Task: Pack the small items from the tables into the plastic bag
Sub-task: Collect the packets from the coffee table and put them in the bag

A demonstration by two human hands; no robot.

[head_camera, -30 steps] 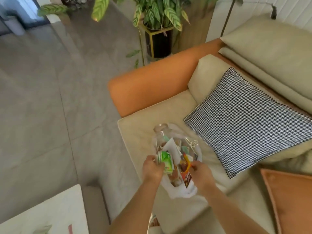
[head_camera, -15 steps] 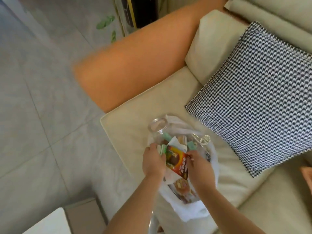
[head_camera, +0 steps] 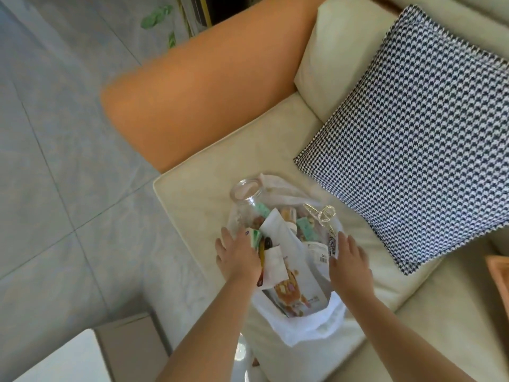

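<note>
A translucent white plastic bag [head_camera: 311,325] lies open on the beige sofa seat [head_camera: 209,188]. Inside it I see several snack packets [head_camera: 292,290], a clear glass jar [head_camera: 245,193] lying at the far left, a white tube [head_camera: 272,224] and a silvery hair clip [head_camera: 321,213]. My left hand [head_camera: 238,256] rests on the bag's left side with its fingers straight, beside the jar. My right hand [head_camera: 348,261] lies flat on the bag's right side, fingers extended. Neither hand holds a packet.
A black-and-white houndstooth cushion [head_camera: 413,139] leans right of the bag. The orange sofa arm [head_camera: 209,92] runs behind it. An orange cushion corner [head_camera: 498,274] shows at the right edge. Grey tiled floor [head_camera: 55,161] lies left, with a white table corner [head_camera: 63,359] at the bottom left.
The green and orange packets that my hands held have gone into the bag. Both hands have let go and spread out to the bag's sides. The camera has tilted further down.
</note>
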